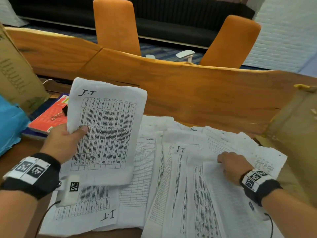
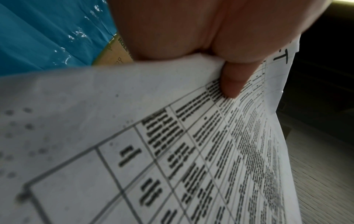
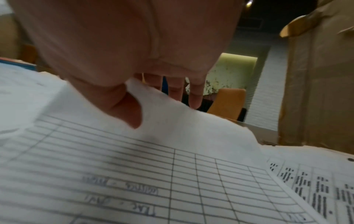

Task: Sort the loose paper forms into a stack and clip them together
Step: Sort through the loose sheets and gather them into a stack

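Note:
My left hand holds up a printed form headed "I.T" above the table, thumb pressed on its face, fingers behind it. Several loose forms lie fanned across the wooden table. My right hand pinches the top edge of a lined form on the right of the spread, thumb on top and fingers under the lifted edge. A black binder clip lies on a red book at the left, partly hidden by the raised form.
A cardboard box and blue plastic crowd the left edge. A brown paper-wrapped bundle stands at the right. Two orange chairs sit beyond the table's far edge. A small white device hangs by my left wrist.

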`<state>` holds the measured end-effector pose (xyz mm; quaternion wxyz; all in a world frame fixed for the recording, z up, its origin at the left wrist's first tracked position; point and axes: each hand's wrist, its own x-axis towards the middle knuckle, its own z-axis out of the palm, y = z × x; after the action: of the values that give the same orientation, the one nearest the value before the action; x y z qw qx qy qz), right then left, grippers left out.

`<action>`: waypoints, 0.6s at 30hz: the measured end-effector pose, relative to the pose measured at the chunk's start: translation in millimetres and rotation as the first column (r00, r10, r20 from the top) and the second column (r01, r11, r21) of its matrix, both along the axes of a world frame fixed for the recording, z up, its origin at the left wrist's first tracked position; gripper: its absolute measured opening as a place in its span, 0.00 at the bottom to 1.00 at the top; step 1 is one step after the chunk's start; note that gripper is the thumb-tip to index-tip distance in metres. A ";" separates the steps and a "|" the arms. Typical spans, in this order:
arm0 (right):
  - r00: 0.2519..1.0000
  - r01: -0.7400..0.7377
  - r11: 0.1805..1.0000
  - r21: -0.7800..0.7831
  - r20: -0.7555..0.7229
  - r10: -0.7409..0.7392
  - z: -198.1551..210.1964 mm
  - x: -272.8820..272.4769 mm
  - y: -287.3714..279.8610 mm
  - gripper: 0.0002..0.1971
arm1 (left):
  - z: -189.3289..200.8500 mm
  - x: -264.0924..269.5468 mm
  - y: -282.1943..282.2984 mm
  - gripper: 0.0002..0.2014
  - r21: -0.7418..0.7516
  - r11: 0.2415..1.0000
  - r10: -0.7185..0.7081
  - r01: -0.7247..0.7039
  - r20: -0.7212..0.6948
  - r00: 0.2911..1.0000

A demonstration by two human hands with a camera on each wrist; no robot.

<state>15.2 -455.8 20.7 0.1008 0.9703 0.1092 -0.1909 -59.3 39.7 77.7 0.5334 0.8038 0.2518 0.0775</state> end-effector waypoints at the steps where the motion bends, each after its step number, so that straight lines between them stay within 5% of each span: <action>1: 0.999 -0.012 0.999 0.033 -0.042 0.013 -2.9 -3.8 5.0 0.17 | -0.4 0.9 -0.6 0.08 -0.010 1.000 -0.006 0.006 0.000 1.000; 5: 0.989 0.014 1.000 -0.011 -0.146 -0.016 -26.1 -10.5 13.1 0.28 | 2.0 3.1 -4.4 0.04 -0.026 0.999 -0.020 0.021 0.012 1.000; 8: 0.993 -0.019 0.996 -0.085 -0.122 0.009 -29.2 -7.0 16.4 0.15 | 3.9 4.7 -3.0 0.07 -0.023 1.000 -0.016 0.016 0.002 1.000; 11: 0.985 0.039 0.999 0.030 -0.172 -0.034 -14.7 -3.1 21.6 0.04 | 4.5 6.3 -1.0 0.14 -0.043 0.999 -0.002 0.002 -0.011 1.000; 18: 0.969 0.241 0.938 0.248 -0.122 -0.217 -18.1 8.8 34.7 0.08 | 6.8 14.9 -9.3 0.17 -0.036 0.999 -0.004 0.004 0.008 1.000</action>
<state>24.0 -421.1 2.6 -0.0556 0.9713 0.0242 -0.2301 -44.4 30.4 84.5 0.5488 0.7944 0.2492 0.0752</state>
